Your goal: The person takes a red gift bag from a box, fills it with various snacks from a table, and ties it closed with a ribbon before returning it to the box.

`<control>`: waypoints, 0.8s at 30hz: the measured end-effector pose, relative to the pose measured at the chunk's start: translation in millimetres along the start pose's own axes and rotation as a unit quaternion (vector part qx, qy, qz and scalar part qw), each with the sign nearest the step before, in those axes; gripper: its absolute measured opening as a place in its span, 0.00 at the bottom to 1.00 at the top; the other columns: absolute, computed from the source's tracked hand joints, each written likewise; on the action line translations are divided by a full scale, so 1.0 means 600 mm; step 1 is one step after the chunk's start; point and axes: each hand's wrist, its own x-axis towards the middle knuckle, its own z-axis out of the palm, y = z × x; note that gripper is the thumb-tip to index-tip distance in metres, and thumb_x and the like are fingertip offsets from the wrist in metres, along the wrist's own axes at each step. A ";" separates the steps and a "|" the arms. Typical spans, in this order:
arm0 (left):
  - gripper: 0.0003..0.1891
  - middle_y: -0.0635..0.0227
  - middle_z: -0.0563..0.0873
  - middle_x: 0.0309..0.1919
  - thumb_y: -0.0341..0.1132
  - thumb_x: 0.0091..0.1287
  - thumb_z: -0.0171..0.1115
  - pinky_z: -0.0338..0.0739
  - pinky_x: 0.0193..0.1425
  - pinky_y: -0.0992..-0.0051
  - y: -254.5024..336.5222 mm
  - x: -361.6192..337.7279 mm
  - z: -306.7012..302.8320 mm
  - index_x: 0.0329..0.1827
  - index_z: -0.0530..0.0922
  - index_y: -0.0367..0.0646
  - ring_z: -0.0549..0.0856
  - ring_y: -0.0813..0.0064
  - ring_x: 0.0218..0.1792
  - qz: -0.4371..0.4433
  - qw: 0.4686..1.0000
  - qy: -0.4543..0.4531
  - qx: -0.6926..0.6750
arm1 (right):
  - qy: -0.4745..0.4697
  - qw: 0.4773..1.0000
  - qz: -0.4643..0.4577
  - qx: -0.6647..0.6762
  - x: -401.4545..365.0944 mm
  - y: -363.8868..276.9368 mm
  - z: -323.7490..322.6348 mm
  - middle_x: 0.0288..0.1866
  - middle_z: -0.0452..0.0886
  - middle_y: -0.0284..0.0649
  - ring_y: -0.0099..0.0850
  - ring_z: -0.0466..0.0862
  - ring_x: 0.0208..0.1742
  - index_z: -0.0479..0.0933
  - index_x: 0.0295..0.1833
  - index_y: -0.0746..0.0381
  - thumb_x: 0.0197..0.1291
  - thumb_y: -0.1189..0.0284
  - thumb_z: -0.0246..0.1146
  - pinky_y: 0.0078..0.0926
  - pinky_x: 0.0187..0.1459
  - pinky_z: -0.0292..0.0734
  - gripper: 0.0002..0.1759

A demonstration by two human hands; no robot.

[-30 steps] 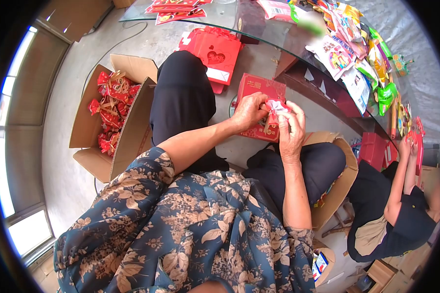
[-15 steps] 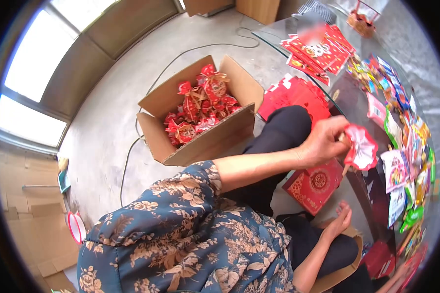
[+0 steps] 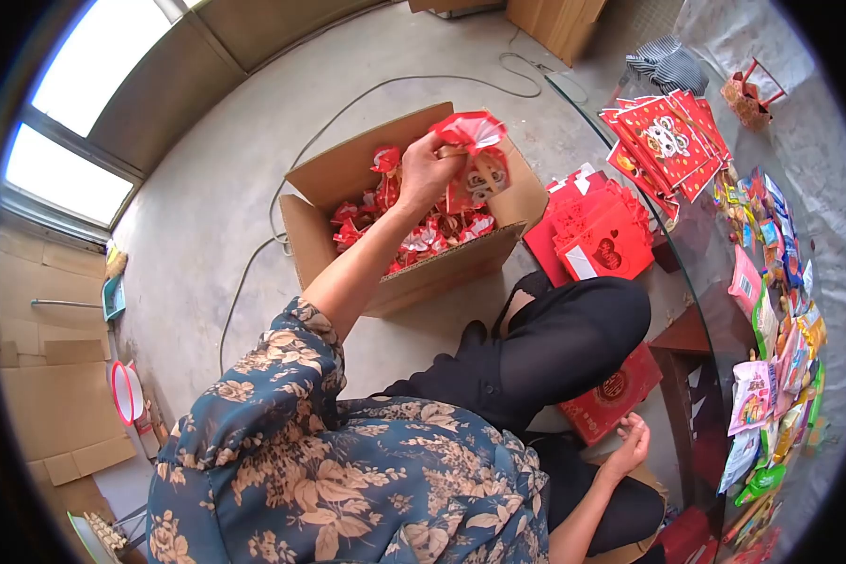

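My left hand [image 3: 430,172] is closed round the gathered neck of a red candy gift bag [image 3: 484,177] with a cartoon face on it. The bag hangs over the open cardboard box [image 3: 442,252], above its far right part. Inside that box lie several similar red bags [image 3: 383,193] tied with ribbon. My right hand [image 3: 627,446] hovers by my lap, fingers loosely curled and apart, with nothing visible in it. Near it is a red box with a gold emblem [image 3: 611,390], partly hidden by my leg.
On the glass table [image 3: 696,282] at right lie snack packets [image 3: 759,390] and flat red printed bags [image 3: 667,141]. Red heart-printed boxes [image 3: 609,252] sit beside the cardboard box. A cable [image 3: 385,83] runs across the floor. A striped cloth [image 3: 667,64] is at the back.
My left hand has carried the red candy gift bag from beside the table, leftward and up, to over the cardboard box. My right hand stays near my lap. The view has shifted.
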 end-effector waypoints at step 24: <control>0.13 0.49 0.86 0.40 0.35 0.58 0.66 0.78 0.51 0.57 -0.312 0.009 0.058 0.46 0.83 0.47 0.84 0.46 0.47 -0.075 0.973 -0.021 0.216 | -0.077 0.996 0.027 -0.021 -0.003 0.030 0.004 0.40 0.82 0.36 0.23 0.81 0.37 0.79 0.43 0.66 0.74 0.68 0.52 0.20 0.38 0.76 0.14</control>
